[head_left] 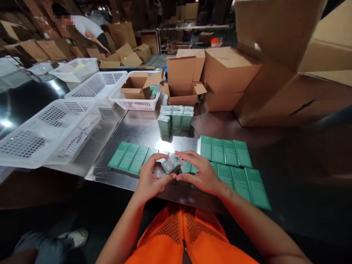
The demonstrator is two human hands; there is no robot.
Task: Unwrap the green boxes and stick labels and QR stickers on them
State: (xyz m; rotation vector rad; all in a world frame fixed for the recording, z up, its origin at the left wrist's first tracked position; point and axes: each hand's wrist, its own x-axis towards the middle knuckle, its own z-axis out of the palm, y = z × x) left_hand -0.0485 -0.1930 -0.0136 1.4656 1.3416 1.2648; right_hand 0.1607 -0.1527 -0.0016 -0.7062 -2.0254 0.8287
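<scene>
Both hands together at the near edge of the steel surface (pixel 143 128): left hand (pixel 150 179) and right hand (pixel 202 174) pinching one small clear-wrapped packet (pixel 172 163) between fingertips, contents blurred, possibly greenish. Flat green cartons (pixel 132 157) in a row just beyond the left hand, more beside the right. Upright green boxes (pixel 176 117) farther ahead. White baskets (pixel 52 132) well off to the left.

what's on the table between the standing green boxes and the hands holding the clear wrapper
In the head view, only bare shiny metal table lies between the upright green boxes and the clear plastic wrapper.
</scene>
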